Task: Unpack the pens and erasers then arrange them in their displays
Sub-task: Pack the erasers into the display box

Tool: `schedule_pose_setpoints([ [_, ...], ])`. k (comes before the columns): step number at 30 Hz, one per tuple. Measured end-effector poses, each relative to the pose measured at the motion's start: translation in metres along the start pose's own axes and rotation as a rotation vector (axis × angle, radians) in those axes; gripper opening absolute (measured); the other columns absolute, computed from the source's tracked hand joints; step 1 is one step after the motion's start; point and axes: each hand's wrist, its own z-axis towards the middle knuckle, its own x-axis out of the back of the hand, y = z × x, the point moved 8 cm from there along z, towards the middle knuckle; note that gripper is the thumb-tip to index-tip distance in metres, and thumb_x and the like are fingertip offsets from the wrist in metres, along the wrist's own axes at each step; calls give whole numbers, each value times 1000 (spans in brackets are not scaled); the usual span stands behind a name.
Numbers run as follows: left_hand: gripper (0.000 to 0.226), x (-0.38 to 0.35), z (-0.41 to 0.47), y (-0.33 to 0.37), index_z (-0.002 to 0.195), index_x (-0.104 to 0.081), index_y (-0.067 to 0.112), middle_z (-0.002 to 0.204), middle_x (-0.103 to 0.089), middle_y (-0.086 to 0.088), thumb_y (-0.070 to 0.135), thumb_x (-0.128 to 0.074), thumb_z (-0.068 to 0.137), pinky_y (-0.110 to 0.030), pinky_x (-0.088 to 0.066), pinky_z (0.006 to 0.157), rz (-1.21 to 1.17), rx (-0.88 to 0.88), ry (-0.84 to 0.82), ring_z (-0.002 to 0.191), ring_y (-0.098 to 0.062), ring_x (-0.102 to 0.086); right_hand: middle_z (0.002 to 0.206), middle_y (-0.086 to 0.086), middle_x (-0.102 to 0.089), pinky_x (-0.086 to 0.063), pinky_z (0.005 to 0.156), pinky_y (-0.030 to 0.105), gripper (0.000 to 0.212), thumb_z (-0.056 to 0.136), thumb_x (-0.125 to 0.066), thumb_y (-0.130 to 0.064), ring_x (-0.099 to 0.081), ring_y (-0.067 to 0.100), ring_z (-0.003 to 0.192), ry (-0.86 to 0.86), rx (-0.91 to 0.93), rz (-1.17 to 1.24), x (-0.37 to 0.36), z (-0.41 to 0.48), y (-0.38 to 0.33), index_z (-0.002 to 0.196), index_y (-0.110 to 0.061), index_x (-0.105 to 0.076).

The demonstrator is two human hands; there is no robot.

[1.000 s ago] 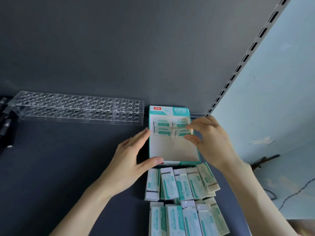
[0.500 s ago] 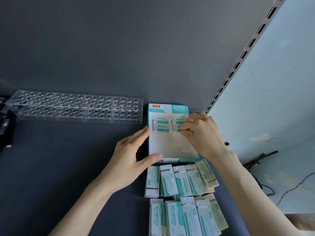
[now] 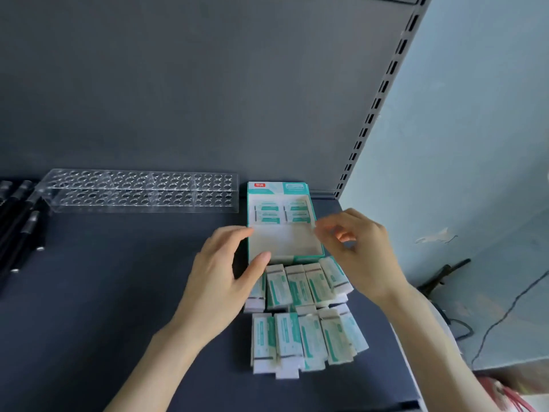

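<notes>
Hands at the eraser display box [image 3: 285,243]
Left hand [image 3: 221,272], fingers straight, braces its near corner; right hand [image 3: 361,251] hovers loosely curled, empty, over the dark shelf [image 3: 89,292].

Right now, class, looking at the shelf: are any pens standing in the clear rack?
No: the clear rack shows only empty holes, while the black pens sit outside it, off to its left.

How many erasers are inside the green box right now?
4, at the far end of the box: far-left eraser, near-left eraser, far-right eraser, near-right eraser. Others may hide underneath.
</notes>
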Motion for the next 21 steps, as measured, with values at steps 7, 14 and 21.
schedule_pose_setpoints([
  [7, 24, -6, -79, 30, 88, -62, 14, 83, -56, 5, 38, -62, 88, -50, -48, 72, 58, 36, 319, 77, -15, -54, 73, -13, -62, -41, 60, 8, 23, 83, -67, -7, -58, 8, 67, 79, -18, 139, 21, -85, 13, 71, -27, -66],
  [14, 42, -30, -121, 45, 88, -67, 12, 91, -56, -1, 52, -59, 78, -38, -39, 74, 198, 174, 399, 84, -24, -54, 94, -13, -55, -45, 76, 21, 22, 79, -69, -38, -55, 15, 90, -7, -112, 121, 4, -129, 34, 91, -19, -69],
  [21, 26, -29, -118, 42, 94, -71, 17, 95, -54, 3, 36, -73, 77, -26, -16, 74, 267, 311, 382, 91, -21, -47, 91, -16, -52, -45, 82, 28, 31, 74, -71, -44, -52, 16, 92, -15, -119, 107, 1, -127, 27, 93, -19, -71],
])
